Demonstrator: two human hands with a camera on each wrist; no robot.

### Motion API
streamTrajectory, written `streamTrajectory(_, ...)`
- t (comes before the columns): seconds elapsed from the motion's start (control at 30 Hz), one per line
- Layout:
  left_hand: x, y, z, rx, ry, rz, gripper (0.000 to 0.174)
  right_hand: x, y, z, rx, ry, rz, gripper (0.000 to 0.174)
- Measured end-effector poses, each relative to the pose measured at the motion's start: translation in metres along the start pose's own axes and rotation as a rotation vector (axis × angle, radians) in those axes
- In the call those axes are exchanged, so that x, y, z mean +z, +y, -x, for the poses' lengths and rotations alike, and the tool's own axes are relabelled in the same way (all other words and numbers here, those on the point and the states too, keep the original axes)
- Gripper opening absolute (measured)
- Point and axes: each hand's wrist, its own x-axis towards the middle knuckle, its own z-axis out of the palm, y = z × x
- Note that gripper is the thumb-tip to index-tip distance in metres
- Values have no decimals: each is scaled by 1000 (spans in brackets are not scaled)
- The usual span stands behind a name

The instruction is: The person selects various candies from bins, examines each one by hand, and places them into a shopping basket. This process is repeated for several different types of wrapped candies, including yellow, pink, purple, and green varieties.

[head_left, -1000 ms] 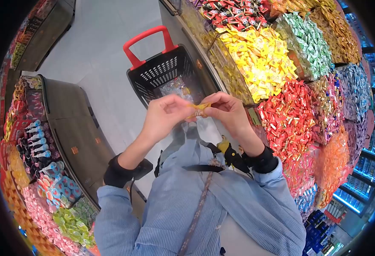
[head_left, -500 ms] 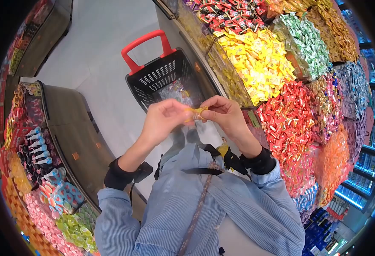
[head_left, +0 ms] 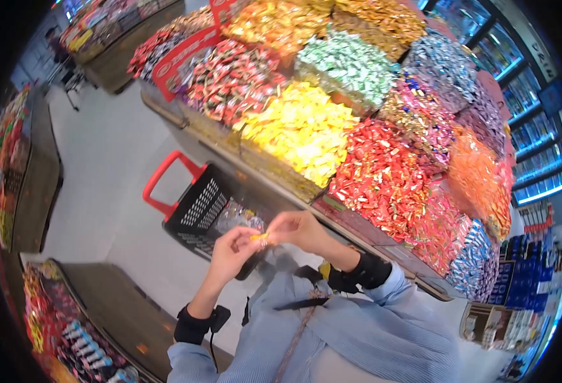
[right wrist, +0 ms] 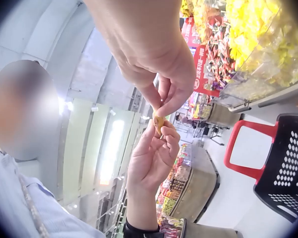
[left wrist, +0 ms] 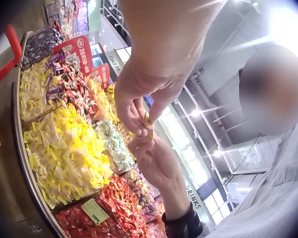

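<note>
Between both hands is a small candy in a yellow-gold wrapper (head_left: pixel 260 238), held in front of the body above the basket's near end. My left hand (head_left: pixel 231 250) pinches one end of it between thumb and fingers. At the other end, the thumb and fingertips of my right hand (head_left: pixel 301 230) pinch the wrapper. In the right wrist view, the candy (right wrist: pixel 160 122) shows between the two sets of fingertips, which nearly meet. The fingers cover part of the wrapper.
A black shopping basket (head_left: pixel 188 220) with a red handle (head_left: pixel 155 185) stands on the floor, with clear plastic packaging (head_left: pixel 235 218) inside. Along its right runs a counter heaped with yellow candies (head_left: pixel 303 131), red candies (head_left: pixel 380 179) and other colours. Another display counter (head_left: pixel 112 300) stands at lower left.
The head view has swung, so the candy counter now spreads across the top and the basket sits lower left. Both hands appear lower in view, still pinching the candy.
</note>
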Motion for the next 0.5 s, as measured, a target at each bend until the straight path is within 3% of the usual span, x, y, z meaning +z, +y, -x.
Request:
streamTrajectory(0.27, 43, -15, -34, -109, -272, -95, 15, -33, 1, 53, -31, 220, 35, 11)
streamTrajectory(0.5, 89, -25, -53, -141, -358, -240, 13, -68, 6, 86, -7, 298, -48, 16)
